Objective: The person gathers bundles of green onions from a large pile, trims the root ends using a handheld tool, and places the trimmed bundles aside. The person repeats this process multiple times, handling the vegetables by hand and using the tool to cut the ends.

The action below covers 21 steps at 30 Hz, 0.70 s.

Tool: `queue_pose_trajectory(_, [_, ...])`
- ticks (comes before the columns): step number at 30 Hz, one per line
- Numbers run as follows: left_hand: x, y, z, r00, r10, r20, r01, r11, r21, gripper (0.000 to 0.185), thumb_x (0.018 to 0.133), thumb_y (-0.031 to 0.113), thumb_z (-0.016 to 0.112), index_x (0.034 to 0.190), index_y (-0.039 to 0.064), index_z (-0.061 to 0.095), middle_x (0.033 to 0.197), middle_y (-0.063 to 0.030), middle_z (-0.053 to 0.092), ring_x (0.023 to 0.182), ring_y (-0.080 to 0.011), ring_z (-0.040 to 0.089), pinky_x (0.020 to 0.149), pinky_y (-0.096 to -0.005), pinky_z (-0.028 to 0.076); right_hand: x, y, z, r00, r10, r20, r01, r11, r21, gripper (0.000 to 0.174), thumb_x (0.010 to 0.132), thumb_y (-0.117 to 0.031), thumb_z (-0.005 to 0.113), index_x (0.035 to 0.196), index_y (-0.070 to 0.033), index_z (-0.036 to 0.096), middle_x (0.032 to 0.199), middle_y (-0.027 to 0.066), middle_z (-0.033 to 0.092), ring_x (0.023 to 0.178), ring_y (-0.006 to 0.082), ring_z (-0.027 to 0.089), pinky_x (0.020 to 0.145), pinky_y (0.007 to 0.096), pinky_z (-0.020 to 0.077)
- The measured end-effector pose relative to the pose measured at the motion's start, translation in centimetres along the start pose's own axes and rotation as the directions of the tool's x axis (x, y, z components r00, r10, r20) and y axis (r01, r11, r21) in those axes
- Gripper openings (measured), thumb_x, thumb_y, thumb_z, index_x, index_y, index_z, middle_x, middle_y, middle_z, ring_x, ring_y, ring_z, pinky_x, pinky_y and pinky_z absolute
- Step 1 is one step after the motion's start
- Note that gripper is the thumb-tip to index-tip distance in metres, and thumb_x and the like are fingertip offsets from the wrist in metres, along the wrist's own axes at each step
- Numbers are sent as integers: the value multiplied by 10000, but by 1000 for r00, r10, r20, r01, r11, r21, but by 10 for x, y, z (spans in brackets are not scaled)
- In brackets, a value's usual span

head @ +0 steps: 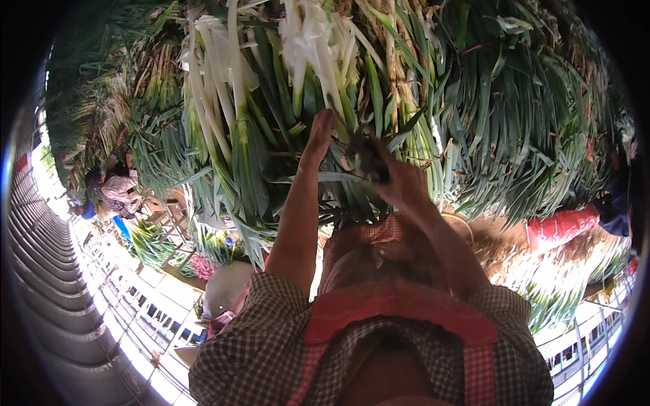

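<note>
Long green onions (241,127) with white stalks and dark green leaves lie in a pile before me. My left hand (320,134) is on the stalks near the middle of the pile; its fingers are partly hidden, so whether it grips a stalk is unclear. My right hand (403,182) is closed around the dark handle of a blurred tool (368,155). The tool's thin dark end points up and left, close to my left fingertips. White, translucent peeled skins (312,38) cling to the stalks above my hands.
More leafy bundles (508,116) are heaped at the right. Another person (119,190) is at the far left. A red sack (561,228) lies at the right. A rounded pale object (228,289) is beside my left arm. Ribbed metal sheeting (56,304) curves along the left.
</note>
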<state>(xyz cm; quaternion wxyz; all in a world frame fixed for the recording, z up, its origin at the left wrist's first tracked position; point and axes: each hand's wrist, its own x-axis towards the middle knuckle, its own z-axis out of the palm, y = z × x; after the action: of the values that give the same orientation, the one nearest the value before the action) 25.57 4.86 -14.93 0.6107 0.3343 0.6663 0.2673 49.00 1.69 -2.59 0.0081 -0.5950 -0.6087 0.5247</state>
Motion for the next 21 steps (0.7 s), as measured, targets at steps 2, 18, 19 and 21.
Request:
queue_pose_trajectory(2, [-2,7,-9,999,35,40,-35,999,4,414,996,405,390,1149,47,530,1059,-54,520,953,-176,442,913,-337,359,-3,-13,4,1000,5,7,-5,1000,11,871,705,-289,710,1464,-266,283,819,170,680,766,383,672,722,463,538])
queue_pose_trajectory(18, [-30,23,-29,972,-214,97,235,868,-437,768,968,569,382,1481,15,242,1480,-103,347,1348,-215,318,1105,-291,204,72,-74,6,952,-95,-291,39,981,-191,903,698,-176,681,1489,-240,250,881,206,678,691,331,680,702,440,567])
queue_pose_trajectory(19, [-30,21,-29,971,-227,69,236,899,-368,797,950,596,392,1478,15,254,1467,-110,360,1326,-222,337,1092,-300,227,87,-78,2,940,-86,-332,15,977,-211,912,692,-179,687,1490,-228,247,863,198,679,673,321,677,675,427,569])
queue_pose_trajectory(21, [-29,18,-28,972,-236,-5,229,948,-222,856,915,651,412,1471,15,279,1442,-124,384,1282,-237,376,1066,-318,272,124,-83,-8,915,-108,-388,14,971,-238,860,726,-233,672,1478,-181,259,813,148,684,599,265,649,515,397,536])
